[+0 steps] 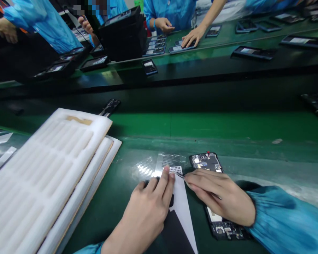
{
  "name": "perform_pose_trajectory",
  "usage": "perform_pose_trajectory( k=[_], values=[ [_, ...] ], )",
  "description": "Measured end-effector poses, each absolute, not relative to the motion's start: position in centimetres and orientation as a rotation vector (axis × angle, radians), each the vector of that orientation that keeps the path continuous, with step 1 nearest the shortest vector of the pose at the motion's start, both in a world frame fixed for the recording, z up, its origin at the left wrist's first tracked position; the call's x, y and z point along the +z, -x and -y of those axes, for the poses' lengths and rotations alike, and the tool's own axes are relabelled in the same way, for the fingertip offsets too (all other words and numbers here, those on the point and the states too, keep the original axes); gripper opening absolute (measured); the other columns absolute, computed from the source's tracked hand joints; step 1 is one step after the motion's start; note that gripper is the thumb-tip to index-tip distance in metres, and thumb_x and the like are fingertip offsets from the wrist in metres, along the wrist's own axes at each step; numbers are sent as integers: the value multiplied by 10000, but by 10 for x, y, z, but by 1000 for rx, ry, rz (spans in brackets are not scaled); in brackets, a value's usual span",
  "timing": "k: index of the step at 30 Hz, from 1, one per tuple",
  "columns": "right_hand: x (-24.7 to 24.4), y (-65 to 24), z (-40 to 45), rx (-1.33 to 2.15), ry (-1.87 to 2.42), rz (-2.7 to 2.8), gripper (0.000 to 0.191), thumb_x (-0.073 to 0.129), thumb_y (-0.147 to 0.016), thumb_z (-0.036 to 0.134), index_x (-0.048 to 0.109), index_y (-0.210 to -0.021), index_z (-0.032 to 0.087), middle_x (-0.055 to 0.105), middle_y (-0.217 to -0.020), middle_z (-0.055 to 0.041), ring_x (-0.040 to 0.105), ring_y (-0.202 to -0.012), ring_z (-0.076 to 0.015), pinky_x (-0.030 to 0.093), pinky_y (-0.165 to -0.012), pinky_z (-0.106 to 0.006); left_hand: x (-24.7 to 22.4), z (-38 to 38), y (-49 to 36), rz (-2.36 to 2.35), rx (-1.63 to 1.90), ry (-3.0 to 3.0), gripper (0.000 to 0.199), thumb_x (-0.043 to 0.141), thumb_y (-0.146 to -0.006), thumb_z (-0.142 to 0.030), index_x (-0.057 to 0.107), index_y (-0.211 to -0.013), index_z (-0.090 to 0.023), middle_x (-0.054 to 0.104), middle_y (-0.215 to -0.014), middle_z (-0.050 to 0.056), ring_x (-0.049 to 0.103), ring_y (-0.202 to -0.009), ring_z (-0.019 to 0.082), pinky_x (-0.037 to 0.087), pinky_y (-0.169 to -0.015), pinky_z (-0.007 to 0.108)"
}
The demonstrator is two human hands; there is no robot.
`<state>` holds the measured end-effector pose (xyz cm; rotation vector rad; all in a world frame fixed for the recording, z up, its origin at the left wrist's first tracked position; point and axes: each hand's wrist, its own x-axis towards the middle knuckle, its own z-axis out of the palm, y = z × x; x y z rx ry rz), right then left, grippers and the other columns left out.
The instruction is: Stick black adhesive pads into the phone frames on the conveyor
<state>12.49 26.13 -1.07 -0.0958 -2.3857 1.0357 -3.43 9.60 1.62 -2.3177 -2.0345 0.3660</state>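
My left hand (145, 208) sits on a sheet of clear patterned film (161, 164), with the thumb on top and the fingers curled at its edge. A white paper liner (181, 208) runs from under the film towards me. My right hand (219, 197) grips fine tweezers (179, 175), whose tip reaches the film beside my left thumb. Below that hand lies an open phone body with an exposed circuit board (205, 162). My right hand hides its middle.
A stack of white foam trays (55, 165) lies to the left on the green conveyor belt (169, 123). Across the belt, co-workers' hands (190, 37) handle phones, and tall black stacked trays (122, 31) stand there.
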Motion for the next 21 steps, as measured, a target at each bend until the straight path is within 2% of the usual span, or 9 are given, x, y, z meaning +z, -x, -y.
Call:
perform_pose_trajectory(
  k=[7, 10, 13, 16, 21],
  values=[
    [-11, -127, -268, 1159, 310, 2307, 191, 521, -979, 138, 681, -1067, 195, 780, -895, -48, 757, -776, -175, 620, -705, -271, 16, -99, 36, 2059, 311, 2323, 764, 411, -694, 26, 464, -1452, -48, 456, -1522, 221, 699, -855, 262, 598, -590, 390],
    [-9, -132, -269, 1192, 439, 2238, 206, 549, -963, 133, 691, -1079, 225, 798, -950, -33, 775, -817, -168, 627, -749, -244, 20, -87, 44, 2088, 74, 2303, 693, 396, -745, 12, 494, -1428, -54, 478, -1515, 210, 694, -843, 244, 594, -619, 385],
    [-6, -136, -264, 1275, 386, 2217, 277, 554, -944, 101, 675, -1144, 250, 796, -1013, -38, 772, -899, -187, 632, -761, -252, 25, -62, 55, 2095, -127, 2198, 656, 386, -779, 13, 482, -1426, -31, 533, -1475, 215, 689, -920, 239, 588, -699, 365],
    [-3, -136, -257, 1372, 336, 2245, 313, 550, -940, 90, 657, -1184, 255, 792, -1001, -34, 769, -887, -182, 634, -738, -241, 25, -37, 62, 2165, -62, 2178, 654, 380, -790, 29, 476, -1433, -37, 510, -1495, 218, 685, -974, 225, 578, -776, 351],
    [2, -130, -249, 1383, 390, 2330, 309, 547, -946, 115, 674, -1183, 269, 795, -1016, -33, 776, -894, -195, 645, -759, -249, 20, -16, 60, 2241, 10, 2161, 631, 337, -825, 24, 495, -1427, -79, 518, -1495, 195, 695, -916, 201, 576, -733, 335]
  ],
)
